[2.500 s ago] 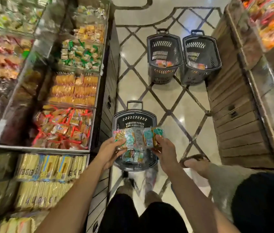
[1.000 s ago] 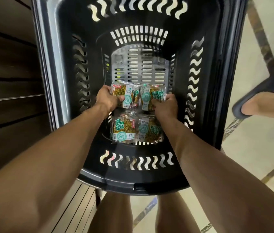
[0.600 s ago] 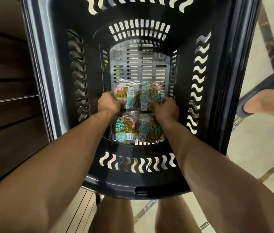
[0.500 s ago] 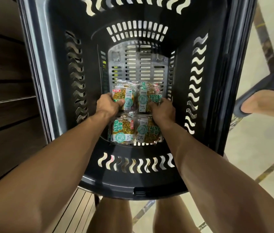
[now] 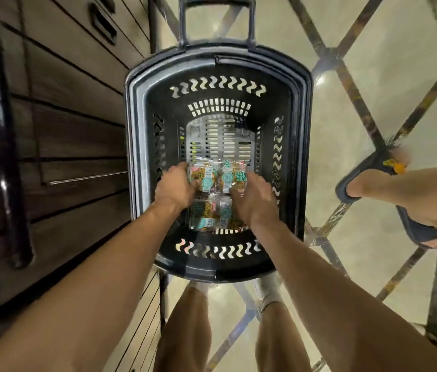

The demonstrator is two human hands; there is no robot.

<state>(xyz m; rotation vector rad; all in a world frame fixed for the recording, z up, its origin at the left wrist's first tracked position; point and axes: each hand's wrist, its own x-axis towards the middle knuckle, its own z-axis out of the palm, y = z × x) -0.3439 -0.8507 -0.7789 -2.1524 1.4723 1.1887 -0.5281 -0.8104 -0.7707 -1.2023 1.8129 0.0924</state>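
Tiled floor (image 5: pixel 389 108) carries a black basket (image 5: pixel 134 157), on whose slatted bottom, toward its near edge, the left hand (image 5: pixel 174 187) and right hand (image 5: pixel 255 196) pinch outer seams of light, crinkly, probably slippery snack packets (image 5: pixel 218 177), safest gripped there.

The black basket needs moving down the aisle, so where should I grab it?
Take the pull handle at the basket's far end from above: its crossbar stands clear of the rim. The left hand and right hand grip snack packets inside.
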